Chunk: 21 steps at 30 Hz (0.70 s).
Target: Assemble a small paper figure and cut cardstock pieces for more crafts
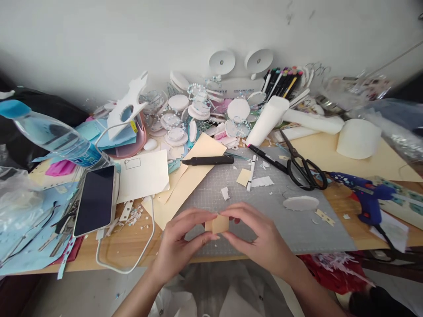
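Observation:
Between my two hands is a small folded piece of cream card [220,224], held over the front edge of the grey cutting mat [274,229]. My left hand [185,235] pinches its left side with thumb and fingers. On the right side, the fingertips of my right hand [253,229] grip the same card from above and below. Beyond the hands lie a white paper scrap [225,193], a small cream paper square [243,177] and a white pen [251,174]. A black marker [208,160] rests across a larger cream card sheet [201,152].
Black scissors [302,165] and a blue glue gun [366,193] lie at right. On the left are a phone [95,200] with a white cable [150,240], a tilted water bottle [59,136] and a sketched paper [143,176]. White discs and beads [198,105] crowd the back.

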Each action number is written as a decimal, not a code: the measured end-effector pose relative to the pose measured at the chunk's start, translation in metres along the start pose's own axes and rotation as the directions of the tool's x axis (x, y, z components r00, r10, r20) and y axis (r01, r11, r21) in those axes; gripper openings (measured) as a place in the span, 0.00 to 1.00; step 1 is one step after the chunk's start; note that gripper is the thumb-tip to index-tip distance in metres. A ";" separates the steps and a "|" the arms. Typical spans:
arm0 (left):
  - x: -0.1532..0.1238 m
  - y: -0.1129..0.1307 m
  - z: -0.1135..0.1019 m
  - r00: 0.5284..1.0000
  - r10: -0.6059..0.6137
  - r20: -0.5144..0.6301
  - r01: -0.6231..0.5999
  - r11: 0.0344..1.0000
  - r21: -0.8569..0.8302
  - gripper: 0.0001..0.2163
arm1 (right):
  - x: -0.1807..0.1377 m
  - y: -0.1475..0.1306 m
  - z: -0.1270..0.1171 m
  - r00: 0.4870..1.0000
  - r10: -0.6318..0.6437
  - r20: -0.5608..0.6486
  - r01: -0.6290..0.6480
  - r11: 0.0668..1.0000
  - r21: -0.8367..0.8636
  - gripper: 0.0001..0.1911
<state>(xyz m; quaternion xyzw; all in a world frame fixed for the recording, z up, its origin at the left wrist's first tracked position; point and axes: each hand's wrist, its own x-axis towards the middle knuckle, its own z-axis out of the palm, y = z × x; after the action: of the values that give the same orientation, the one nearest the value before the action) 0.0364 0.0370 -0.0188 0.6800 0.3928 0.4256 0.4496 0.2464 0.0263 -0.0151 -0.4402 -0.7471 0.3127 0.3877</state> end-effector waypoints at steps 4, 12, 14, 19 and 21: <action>-0.004 0.002 -0.002 0.999 -0.043 0.002 0.043 0.996 0.080 0.11 | -0.001 -0.008 -0.006 0.998 0.003 0.069 0.005 0.993 -0.121 0.19; 0.007 -0.023 -0.011 0.997 0.025 -0.078 0.002 0.945 0.327 0.11 | 0.019 -0.011 -0.091 0.933 -0.120 -0.339 -0.038 0.904 -0.425 0.11; 0.012 -0.030 -0.011 0.999 0.021 -0.044 -0.004 0.930 0.367 0.12 | 0.038 -0.003 -0.121 0.898 -0.096 -0.431 -0.109 0.897 -0.427 0.08; 0.017 -0.041 -0.010 0.999 0.039 0.013 -0.041 0.876 0.481 0.14 | 0.103 0.029 -0.168 0.883 -0.107 -0.456 -0.155 0.852 -0.500 0.08; 0.016 -0.042 -0.012 0.996 0.087 0.006 -0.078 0.864 0.497 0.18 | 0.124 0.038 -0.166 0.913 -0.119 -0.390 -0.128 0.824 -0.552 0.09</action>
<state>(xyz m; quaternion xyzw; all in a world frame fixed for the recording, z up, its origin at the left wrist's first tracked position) 0.0239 0.0668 -0.0520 0.7853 0.4634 0.3347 0.2378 0.3654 0.1750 0.0758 -0.5923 -0.7071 -0.0209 0.3857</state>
